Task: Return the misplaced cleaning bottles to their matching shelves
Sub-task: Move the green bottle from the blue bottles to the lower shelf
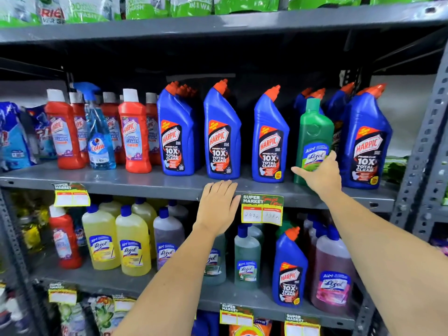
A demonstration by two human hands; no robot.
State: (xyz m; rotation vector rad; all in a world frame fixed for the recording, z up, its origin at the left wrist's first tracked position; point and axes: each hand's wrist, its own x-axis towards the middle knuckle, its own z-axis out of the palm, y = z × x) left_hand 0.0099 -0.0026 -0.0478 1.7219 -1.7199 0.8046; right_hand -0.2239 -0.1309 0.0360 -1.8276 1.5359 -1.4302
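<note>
A green Lizol bottle [315, 132] stands upright on the middle shelf [150, 184] between blue Harpic bottles [270, 139]. My right hand [320, 174] is at its lower front, thumb spread to the left and fingers up by its right side, not closed around it. My left hand [218, 204] lies flat, palm down, on the shelf's front edge. A blue Colin spray bottle [99, 139] stands among red Harpic bottles [134, 134]. On the lower shelf, a red Harpic bottle [64, 238] and a blue Harpic bottle [288, 270] stand among Lizol bottles.
Yellow Lizol bottles [132, 246], greenish ones [246, 258] and a pink one [333, 275] fill the lower shelf. Price tags [263, 210] hang from the shelf edges. Green pouches [150, 7] sit on the top shelf. A perforated steel upright [421, 151] bounds the right side.
</note>
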